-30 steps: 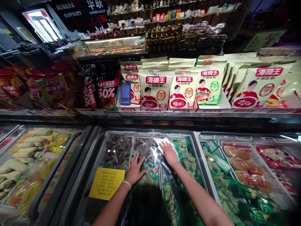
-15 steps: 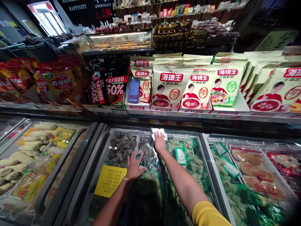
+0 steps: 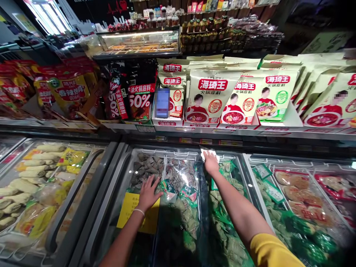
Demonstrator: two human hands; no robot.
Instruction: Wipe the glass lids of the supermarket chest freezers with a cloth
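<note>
My left hand (image 3: 149,193) lies flat with its fingers spread on the glass lid (image 3: 205,207) of a freezer, wearing a pale band on the wrist. It is beside a yellow notice (image 3: 151,220) with writing, partly covered by my hand and forearm. Farther up the glass, close to the back edge, my right hand (image 3: 211,163) presses on a white cloth or tissue (image 3: 213,152). The white piece sticks out past the fingers. Under the lid are dark wrapped pieces (image 3: 146,165) and green-wrapped bundles (image 3: 230,218), which look like zongzi.
A shelf (image 3: 172,128) with seasoning bags (image 3: 213,96) runs behind the freezer. A phone (image 3: 162,103) leans upright there against the bags. To the left, another freezer holds corn (image 3: 41,163), with a dark curved handle (image 3: 72,200). Packed flat cakes (image 3: 300,194) lie to the right.
My right hand has slid rightward along the back of the glass with the white piece. My left hand has shifted left over the yellow notice. The view has moved slightly.
</note>
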